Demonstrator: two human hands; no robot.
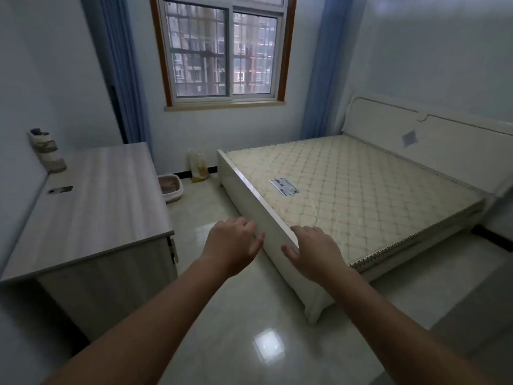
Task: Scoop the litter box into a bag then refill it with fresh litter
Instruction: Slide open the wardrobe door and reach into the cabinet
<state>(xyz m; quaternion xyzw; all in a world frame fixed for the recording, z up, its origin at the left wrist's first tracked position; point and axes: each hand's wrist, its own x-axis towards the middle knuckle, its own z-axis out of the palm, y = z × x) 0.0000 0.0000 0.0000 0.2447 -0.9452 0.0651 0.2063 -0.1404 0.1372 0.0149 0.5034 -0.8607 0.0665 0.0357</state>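
Both hands, left hand (231, 243) and right hand (313, 250), are reaching forward with loose fingers, holding nothing. The litter box (171, 188) is sitting far off on the floor beside the yellow litter bag (198, 167).

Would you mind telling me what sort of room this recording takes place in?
Most likely a sparsely furnished bedroom: a bed with a bare mattress, a wooden cabinet opposite it, and a curtained window. A litter box sits on the floor.

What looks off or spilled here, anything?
Nothing spilled or damaged. Litter box sits upright on the floor by the cabinet, yellow bag standing against the wall beside it. Both hands empty.
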